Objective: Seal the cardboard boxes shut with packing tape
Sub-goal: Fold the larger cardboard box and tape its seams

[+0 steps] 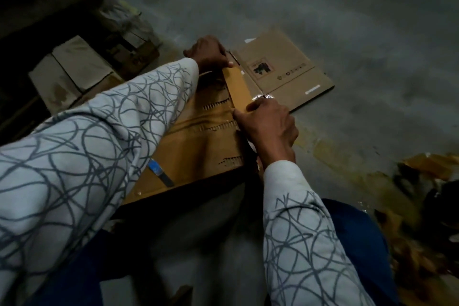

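The packing tape strip (238, 87) lies along the cardboard box (198, 136) top. Its long axis runs from the left hand (208, 54), pinching the far end, to the nearer right hand (267, 123), whose grip holds the near end, perhaps with a hidden roll.

Grey floor (335, 12), flattened cardboard (288, 57), cardboard box (196, 146), brown scraps (427, 166)

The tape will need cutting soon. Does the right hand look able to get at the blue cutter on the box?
Likely yes, once it lets go: the right hand pinches the tape strip now, but the blue cutter lies uncovered on the box top, with nothing between them.
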Available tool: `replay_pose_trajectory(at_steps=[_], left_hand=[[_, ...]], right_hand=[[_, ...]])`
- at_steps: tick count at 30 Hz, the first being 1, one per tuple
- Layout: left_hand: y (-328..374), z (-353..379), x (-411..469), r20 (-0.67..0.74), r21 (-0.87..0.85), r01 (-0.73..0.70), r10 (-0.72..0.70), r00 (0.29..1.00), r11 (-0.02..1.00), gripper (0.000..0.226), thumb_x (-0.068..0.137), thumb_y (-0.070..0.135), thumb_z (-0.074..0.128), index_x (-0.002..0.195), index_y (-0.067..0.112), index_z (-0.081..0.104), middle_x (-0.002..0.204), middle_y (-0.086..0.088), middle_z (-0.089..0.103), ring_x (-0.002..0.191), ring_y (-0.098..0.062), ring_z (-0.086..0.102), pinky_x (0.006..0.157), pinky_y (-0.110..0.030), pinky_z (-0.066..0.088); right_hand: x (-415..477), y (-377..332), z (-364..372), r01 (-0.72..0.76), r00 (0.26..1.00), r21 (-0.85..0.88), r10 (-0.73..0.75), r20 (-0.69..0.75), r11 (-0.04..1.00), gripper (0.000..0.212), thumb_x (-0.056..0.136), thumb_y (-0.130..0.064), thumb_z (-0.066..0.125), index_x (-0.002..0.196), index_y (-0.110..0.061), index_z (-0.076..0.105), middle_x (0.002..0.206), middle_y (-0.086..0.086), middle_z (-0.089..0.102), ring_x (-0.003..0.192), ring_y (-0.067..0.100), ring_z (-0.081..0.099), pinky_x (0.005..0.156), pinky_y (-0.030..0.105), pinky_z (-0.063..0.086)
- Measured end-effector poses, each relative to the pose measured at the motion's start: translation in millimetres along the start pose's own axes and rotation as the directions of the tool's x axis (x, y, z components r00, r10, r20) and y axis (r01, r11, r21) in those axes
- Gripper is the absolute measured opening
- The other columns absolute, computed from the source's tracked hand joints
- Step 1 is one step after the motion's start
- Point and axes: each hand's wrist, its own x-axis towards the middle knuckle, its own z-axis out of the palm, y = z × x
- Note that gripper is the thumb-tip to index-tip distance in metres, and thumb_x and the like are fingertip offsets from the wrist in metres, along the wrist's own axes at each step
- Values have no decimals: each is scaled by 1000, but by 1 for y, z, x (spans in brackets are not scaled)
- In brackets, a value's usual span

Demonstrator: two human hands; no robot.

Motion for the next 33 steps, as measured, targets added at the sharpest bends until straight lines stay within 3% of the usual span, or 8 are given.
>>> replay_pose_trajectory(at_steps=[3, 5, 8, 13, 18, 25, 30, 33], left_hand=[[2, -5, -2, 39, 58, 25, -27, 999, 998, 40, 68, 44, 82, 98, 17, 76, 103, -5, 73, 101, -29, 67, 92, -47, 54], [9, -10, -9, -70, 119, 35, -27, 997, 992, 35, 74, 31, 78, 106, 22, 72, 114, -3, 69, 111, -30, 62, 100, -48, 44], [17, -6, -25, -263, 19, 13, -7, 965, 1000, 23, 88, 30, 66, 108, 23, 74, 117, -4, 70, 112, -27, 63, 101, -44, 47], [6, 40, -49, -49, -125, 3, -10, 999, 992, 42, 99, 54, 43, 99, 21, 70, 113, -10, 69, 112, -31, 60, 109, -52, 34], [7, 45, -50, 22, -71, 32, -31, 999, 997, 40, 103, 46, 33, 111, 18, 60, 129, -11, 55, 129, -32, 45, 113, -53, 15], [7, 41, -47, 148, 97, -55, 40, 988, 994, 25, 100, 36, 41, 115, 20, 53, 132, -10, 46, 129, -34, 36, 109, -54, 20], [5, 40, -46, 150, 43, -1, -5, 989, 999, 31, 98, 45, 32, 108, 22, 49, 133, -10, 46, 131, -35, 35, 109, -57, 19], [3, 37, -43, 166, -16, 33, -30, 986, 999, 37, 98, 49, 27, 107, 20, 49, 136, -11, 47, 134, -37, 34, 112, -60, 17]], right_hand=[[-2, 1, 1, 24, 1000, -17, -24, -4, 1000, 40, 85, -61, 64, 110, -30, 69, 110, 1, 66, 95, 23, 58, 75, 33, 39], [-4, 0, 2, 31, 999, -19, -31, -6, 999, 41, 85, -62, 63, 112, -30, 69, 111, 1, 66, 95, 22, 57, 76, 33, 40], [-6, 1, 3, 34, 999, -19, -35, -28, 999, 45, 84, -62, 63, 116, -32, 68, 115, 0, 66, 104, 25, 61, 80, 36, 45], [-13, 0, 2, 36, 999, -29, -37, -32, 999, 42, 83, -58, 65, 116, -33, 69, 117, 2, 66, 108, 27, 61, 79, 36, 41], [-23, 10, 2, 70, 997, -54, -71, -14, 996, 47, 84, -49, 72, 128, -37, 60, 120, 2, 64, 110, 26, 59, 86, 37, 46], [-46, 36, -1, -16, 1000, -69, 16, -11, 998, 53, 87, -50, 70, 138, -48, 52, 125, 0, 63, 113, 24, 60, 92, 35, 50], [-72, 55, 18, -19, 999, -28, 20, 30, 999, 54, 94, -44, 65, 143, -54, 43, 110, -5, 44, 104, 18, 53, 81, 28, 40], [-85, 67, 23, -47, 996, -66, 52, 76, 997, 53, 97, -46, 59, 144, -57, 36, 121, 0, 47, 115, 24, 53, 91, 35, 45]])
